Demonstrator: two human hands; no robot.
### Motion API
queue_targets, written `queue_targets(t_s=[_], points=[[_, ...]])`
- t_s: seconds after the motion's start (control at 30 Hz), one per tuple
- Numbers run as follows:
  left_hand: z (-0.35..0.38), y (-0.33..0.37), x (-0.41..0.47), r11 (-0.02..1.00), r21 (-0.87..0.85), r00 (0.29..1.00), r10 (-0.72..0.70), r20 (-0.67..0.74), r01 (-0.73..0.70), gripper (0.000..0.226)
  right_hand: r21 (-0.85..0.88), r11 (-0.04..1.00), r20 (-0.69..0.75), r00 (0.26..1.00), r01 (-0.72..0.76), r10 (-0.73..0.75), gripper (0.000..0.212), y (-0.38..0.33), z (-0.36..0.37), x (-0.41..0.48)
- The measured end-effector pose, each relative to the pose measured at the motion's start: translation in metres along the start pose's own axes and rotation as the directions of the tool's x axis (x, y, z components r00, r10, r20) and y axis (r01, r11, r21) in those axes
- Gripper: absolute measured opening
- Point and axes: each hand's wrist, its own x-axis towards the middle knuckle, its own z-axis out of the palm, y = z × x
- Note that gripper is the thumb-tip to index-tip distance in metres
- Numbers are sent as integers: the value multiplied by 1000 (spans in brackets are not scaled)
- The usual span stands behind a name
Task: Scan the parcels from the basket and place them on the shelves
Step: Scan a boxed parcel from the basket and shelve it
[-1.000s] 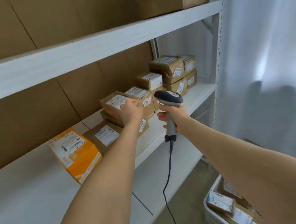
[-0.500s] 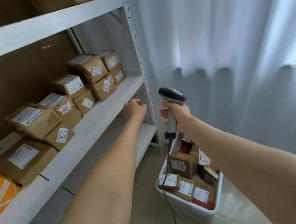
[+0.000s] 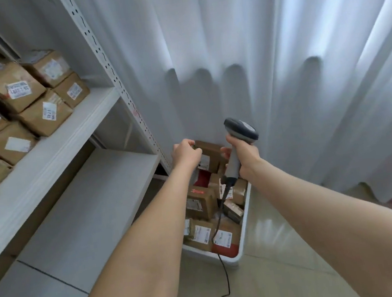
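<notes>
Both arms reach out and down over the basket [image 3: 245, 216] on the floor. The left grip [image 3: 187, 153] has its fingers curled at the top edge of a brown parcel [image 3: 209, 155] at the far end of the basket; I cannot tell if it really holds it. The right grip [image 3: 246, 156] is closed around the one scanner [image 3: 240, 130], head up. Its cable [image 3: 222, 269] hangs across the parcels to the floor. The basket holds at least six jumbled parcels, partly hidden by the left arm. Eight shelf parcels [image 3: 4, 83] show on the upper shelf [image 3: 65, 145]. A white curtain [image 3: 278, 62] hangs behind.
</notes>
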Motion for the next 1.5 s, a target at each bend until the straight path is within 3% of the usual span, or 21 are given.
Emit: queue_targets(t_s=[0.1,0.4,0.73,0.97,1.07,1.2,1.4,1.5], points=[[29,4,19,999,20,998,-33,51,32,35,-8,1000,-29,999,-27,27,51,0,-18,28],[111,14,107,997,3,982,-79,172,80,41,-91,990,-110,989,-104,94,19,-4,-37,140],[262,4,191,986,162,923,-97,373,37,64,-97,983,-214,968,-153,130,48,33,-102,283],[381,-21,248,939,311,888,-10,460,-150,104,-128,973,-206,965,-191,162,37,80,-159,387],[423,-31,275,893,384,884,32,466,-235,116,-133,972,-192,967,-194,167,34,99,-178,429],[474,-39,305,758,528,872,106,478,-382,125,-131,974,-145,975,-185,166,21,119,-197,477],[519,-46,333,609,635,861,176,477,-476,123,-145,975,-100,983,-169,156,21,134,-206,518],[525,-49,340,552,653,849,240,471,-519,111,-140,976,-82,984,-168,158,26,134,-205,526]])
